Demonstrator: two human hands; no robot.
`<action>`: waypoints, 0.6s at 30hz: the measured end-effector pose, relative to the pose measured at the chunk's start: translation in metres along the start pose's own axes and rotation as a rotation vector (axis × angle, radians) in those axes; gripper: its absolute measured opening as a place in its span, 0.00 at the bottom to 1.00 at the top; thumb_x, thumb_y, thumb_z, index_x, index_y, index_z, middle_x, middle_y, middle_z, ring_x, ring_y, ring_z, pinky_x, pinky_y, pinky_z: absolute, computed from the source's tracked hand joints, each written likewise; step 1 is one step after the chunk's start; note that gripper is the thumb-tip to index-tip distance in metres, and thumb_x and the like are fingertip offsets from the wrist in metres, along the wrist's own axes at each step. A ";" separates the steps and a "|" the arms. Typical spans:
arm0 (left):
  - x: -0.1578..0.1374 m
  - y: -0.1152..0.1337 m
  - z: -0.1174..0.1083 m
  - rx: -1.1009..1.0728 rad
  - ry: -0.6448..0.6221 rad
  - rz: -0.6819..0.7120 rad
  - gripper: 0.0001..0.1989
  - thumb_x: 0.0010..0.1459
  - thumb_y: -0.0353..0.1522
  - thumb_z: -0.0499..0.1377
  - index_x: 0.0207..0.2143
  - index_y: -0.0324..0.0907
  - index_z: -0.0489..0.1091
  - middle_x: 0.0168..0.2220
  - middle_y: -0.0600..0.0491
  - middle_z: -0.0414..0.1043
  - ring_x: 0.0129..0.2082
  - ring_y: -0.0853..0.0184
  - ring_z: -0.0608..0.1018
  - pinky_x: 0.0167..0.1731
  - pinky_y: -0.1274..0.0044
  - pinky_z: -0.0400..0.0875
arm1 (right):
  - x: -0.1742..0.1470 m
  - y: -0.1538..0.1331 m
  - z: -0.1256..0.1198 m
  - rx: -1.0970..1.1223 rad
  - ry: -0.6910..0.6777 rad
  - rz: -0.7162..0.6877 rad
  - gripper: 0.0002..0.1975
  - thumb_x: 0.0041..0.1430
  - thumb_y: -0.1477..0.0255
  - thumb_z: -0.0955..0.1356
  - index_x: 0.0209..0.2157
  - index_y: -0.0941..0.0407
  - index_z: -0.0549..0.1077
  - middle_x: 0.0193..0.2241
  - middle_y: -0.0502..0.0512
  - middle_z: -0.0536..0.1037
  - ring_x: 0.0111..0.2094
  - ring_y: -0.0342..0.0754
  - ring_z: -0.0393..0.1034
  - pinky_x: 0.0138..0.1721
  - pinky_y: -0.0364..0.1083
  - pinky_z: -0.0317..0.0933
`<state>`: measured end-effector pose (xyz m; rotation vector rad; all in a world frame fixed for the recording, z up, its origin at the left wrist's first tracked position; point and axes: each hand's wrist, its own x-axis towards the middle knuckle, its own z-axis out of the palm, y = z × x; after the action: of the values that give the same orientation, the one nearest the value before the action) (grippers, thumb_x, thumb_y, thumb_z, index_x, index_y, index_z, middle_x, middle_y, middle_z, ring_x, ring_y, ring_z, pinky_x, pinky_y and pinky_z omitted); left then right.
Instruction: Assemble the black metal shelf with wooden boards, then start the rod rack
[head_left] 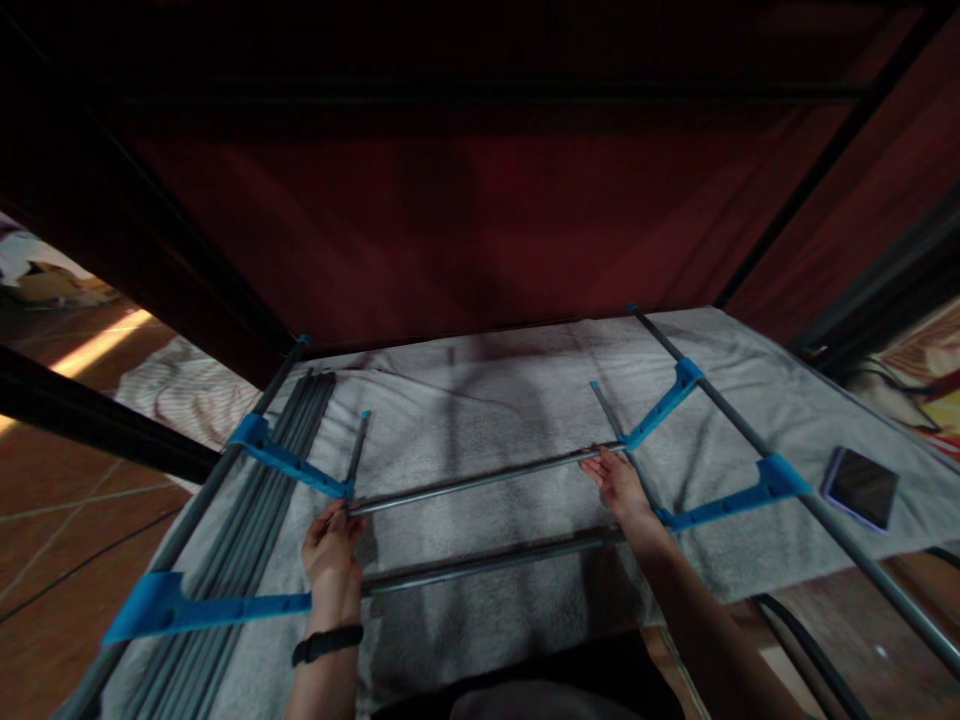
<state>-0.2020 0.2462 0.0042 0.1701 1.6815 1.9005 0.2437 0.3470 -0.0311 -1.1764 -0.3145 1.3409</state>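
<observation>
A thin grey metal tube (480,480) runs crosswise between two sides of a rack frame with blue plastic brackets. My left hand (330,545), with a black band on its wrist, pinches the tube's left end beside the upper left blue bracket (296,468). At the other end, the fingers of my right hand (619,482) close round the tube just short of the upper right blue bracket (661,405). Nearer my body, a second crosswise tube (487,570) spans between the lower left bracket (217,608) and the lower right bracket (735,505); my forearms partly cover its ends.
A bundle of several loose grey tubes (251,530) lies at the left on a grey blanket (480,400). A phone (862,488) rests at the blanket's right. Dark red panels (450,230) stand behind. Tiled floor (67,540) with a black cable shows at left.
</observation>
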 end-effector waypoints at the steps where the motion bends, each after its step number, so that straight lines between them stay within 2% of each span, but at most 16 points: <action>1: 0.001 0.000 0.000 -0.001 -0.006 -0.001 0.05 0.50 0.26 0.60 0.32 0.40 0.71 0.28 0.55 0.71 0.25 0.72 0.74 0.26 0.80 0.72 | 0.000 0.000 0.000 -0.002 0.001 -0.003 0.03 0.53 0.72 0.70 0.28 0.54 0.70 0.22 0.48 0.75 0.24 0.44 0.75 0.36 0.45 0.75; 8: 0.004 -0.002 0.002 0.016 -0.001 0.005 0.06 0.51 0.25 0.59 0.33 0.40 0.70 0.27 0.56 0.71 0.26 0.71 0.75 0.28 0.79 0.73 | -0.004 -0.003 0.003 -0.014 0.016 0.027 0.05 0.53 0.72 0.69 0.26 0.53 0.68 0.20 0.46 0.75 0.24 0.44 0.75 0.35 0.45 0.75; 13: 0.003 -0.001 0.005 0.008 0.025 -0.019 0.06 0.52 0.24 0.59 0.33 0.40 0.70 0.27 0.56 0.71 0.26 0.73 0.75 0.28 0.80 0.73 | -0.013 -0.006 -0.001 -0.104 0.028 0.048 0.05 0.53 0.69 0.68 0.29 0.53 0.67 0.25 0.51 0.78 0.27 0.46 0.76 0.34 0.47 0.75; 16: 0.002 0.000 0.006 0.007 0.024 -0.022 0.06 0.50 0.24 0.59 0.33 0.40 0.70 0.26 0.57 0.72 0.26 0.73 0.75 0.28 0.80 0.73 | -0.016 -0.006 -0.009 -0.222 0.096 0.003 0.08 0.50 0.68 0.69 0.32 0.53 0.67 0.25 0.50 0.76 0.26 0.46 0.74 0.29 0.46 0.73; 18: 0.002 0.001 0.005 0.013 0.020 -0.020 0.06 0.49 0.24 0.60 0.32 0.40 0.70 0.26 0.58 0.72 0.26 0.73 0.75 0.28 0.80 0.74 | -0.016 -0.007 -0.015 -0.301 0.184 -0.094 0.11 0.46 0.68 0.69 0.32 0.53 0.66 0.25 0.47 0.73 0.24 0.45 0.70 0.26 0.45 0.71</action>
<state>-0.2013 0.2517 0.0054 0.1394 1.7025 1.8824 0.2543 0.3276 -0.0256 -1.5068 -0.4433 1.1187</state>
